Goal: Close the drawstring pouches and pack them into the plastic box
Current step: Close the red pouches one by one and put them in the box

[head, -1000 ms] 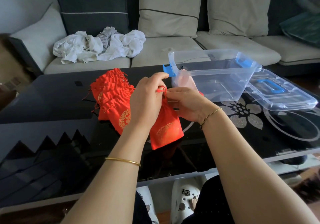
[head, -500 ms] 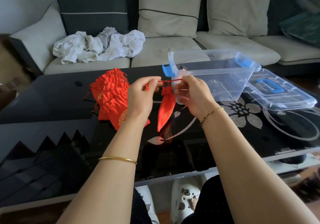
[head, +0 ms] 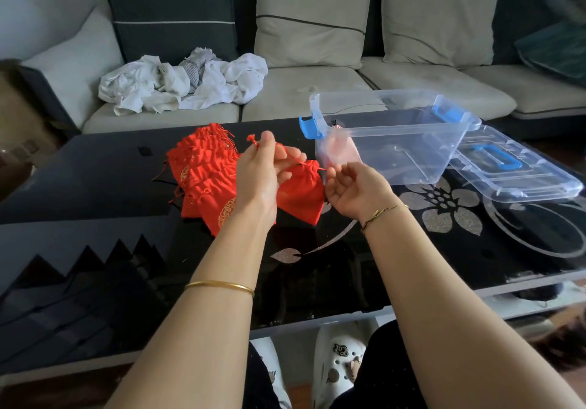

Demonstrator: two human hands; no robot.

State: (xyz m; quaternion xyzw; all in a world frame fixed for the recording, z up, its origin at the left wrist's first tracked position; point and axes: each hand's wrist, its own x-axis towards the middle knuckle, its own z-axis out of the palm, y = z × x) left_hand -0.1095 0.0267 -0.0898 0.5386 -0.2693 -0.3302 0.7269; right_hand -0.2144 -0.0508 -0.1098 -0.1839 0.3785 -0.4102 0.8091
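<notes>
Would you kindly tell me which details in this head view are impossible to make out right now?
Head view:
1. Whether the right hand pinches the red pouch: its curled fingers hide the cord end.
2. How many are in the pile of pouches: they overlap, and the left hand, holding the drawstring, covers part.
3. The pale pink thing in the plastic box: blurred by the translucent wall.

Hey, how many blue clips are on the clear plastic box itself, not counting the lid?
2. One blue clip is on the left end of the plastic box, the other clip on its right end, beside the lid. None seems hidden: the walls are clear.
</notes>
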